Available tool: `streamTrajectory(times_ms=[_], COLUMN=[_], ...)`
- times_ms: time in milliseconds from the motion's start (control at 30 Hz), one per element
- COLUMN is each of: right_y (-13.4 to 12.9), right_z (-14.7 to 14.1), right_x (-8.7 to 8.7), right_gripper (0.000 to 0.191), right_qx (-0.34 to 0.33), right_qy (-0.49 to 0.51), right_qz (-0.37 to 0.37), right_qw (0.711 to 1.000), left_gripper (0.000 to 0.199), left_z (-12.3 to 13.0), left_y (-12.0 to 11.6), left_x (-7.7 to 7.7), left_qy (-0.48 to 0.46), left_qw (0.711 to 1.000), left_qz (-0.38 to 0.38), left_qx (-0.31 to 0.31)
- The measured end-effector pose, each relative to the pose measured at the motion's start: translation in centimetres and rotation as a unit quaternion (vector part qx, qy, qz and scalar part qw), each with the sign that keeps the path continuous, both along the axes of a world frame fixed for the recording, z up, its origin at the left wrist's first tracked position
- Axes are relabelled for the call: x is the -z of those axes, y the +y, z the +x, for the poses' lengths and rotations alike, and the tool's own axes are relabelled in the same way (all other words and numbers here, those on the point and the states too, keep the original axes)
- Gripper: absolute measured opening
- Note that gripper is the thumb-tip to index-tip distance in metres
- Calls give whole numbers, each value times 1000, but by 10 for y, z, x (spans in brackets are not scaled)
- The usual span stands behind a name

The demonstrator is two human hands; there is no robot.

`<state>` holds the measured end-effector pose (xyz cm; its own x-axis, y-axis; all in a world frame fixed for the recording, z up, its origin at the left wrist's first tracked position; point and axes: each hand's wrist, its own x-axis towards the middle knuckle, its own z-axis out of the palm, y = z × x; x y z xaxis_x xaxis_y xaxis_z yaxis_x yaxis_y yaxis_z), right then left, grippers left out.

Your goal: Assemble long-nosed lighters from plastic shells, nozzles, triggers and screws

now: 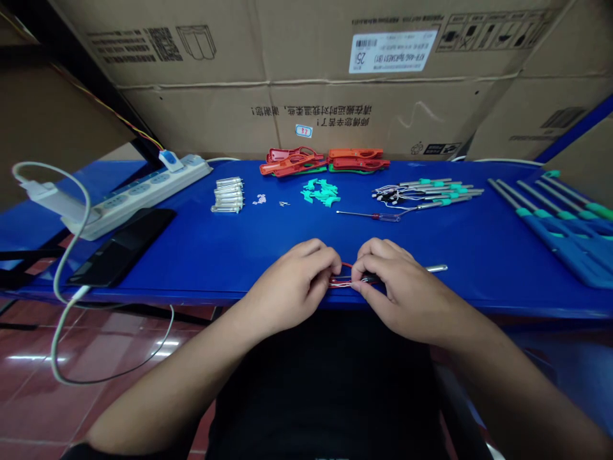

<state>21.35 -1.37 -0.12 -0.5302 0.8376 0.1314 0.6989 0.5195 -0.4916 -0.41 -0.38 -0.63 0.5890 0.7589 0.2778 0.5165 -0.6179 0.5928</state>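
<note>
Head view: red shell [347, 264] sits by the near edge of the table [268, 236], my left hand [299, 281] and right hand [402, 287] both pinching it, though my knuckles hide exactly which part. Judged light, stiff plastic, best taken by its side rims; the white wires [342, 285] look soft and easily nipped, the tube [437, 268] probably hard and slick.

A large printed cardboard panel [191, 121], its lettering [311, 110] upside down, stands behind the blue-topped table [278, 236]; light glare [38, 359] streaks the glossy reddish floor tiles [29, 415].
</note>
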Motion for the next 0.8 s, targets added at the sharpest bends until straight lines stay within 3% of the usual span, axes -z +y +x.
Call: streamTrajectory(times_ms=[800], right_y=[1], right_z=[-1], right_x=[4], right_gripper=[10], right_qx=[20], right_qy=[-8], right_qz=[-4], right_qw=[1000], left_gripper=[9], left_z=[0], left_y=[1], left_x=[0], left_qy=[-15], left_qw=[1000], left_qz=[-26], left_qx=[9])
